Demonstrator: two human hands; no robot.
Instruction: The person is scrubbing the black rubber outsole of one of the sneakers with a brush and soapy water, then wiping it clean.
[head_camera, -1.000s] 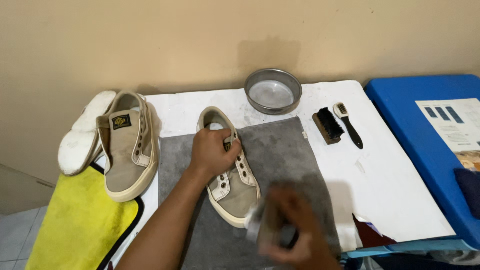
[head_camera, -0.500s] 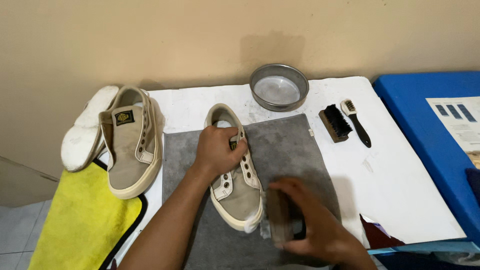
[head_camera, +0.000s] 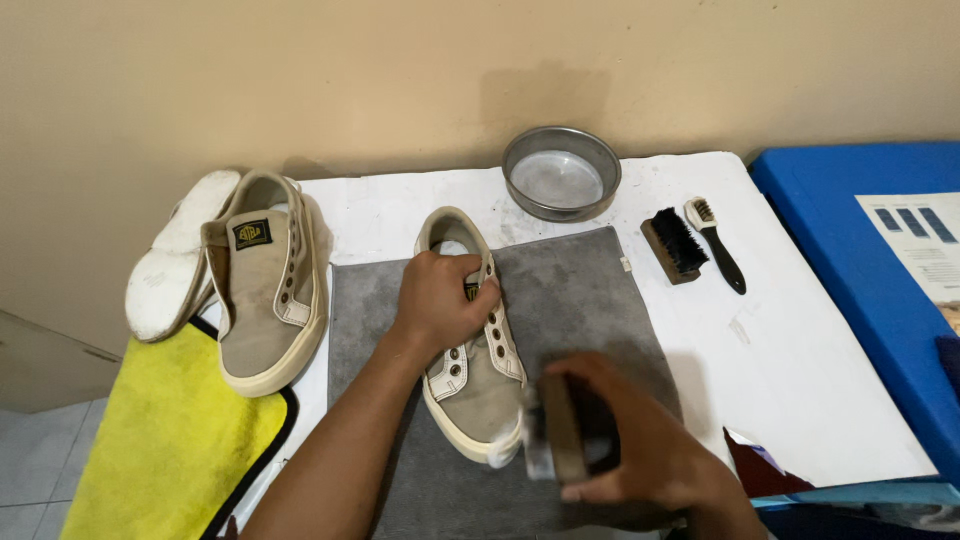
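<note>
Head view | left hand (head_camera: 440, 300) still pins shoe (head_camera: 472, 370) | right hand (head_camera: 630, 445) gripping brush (head_camera: 560, 430), now at toe

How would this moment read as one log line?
left hand: holds shoe on grey mat | right hand: brush at toe

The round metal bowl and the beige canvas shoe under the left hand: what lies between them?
In the head view, only bare white table and the grey mat's edge separate the round metal bowl from the beige canvas shoe under the left hand.
</note>
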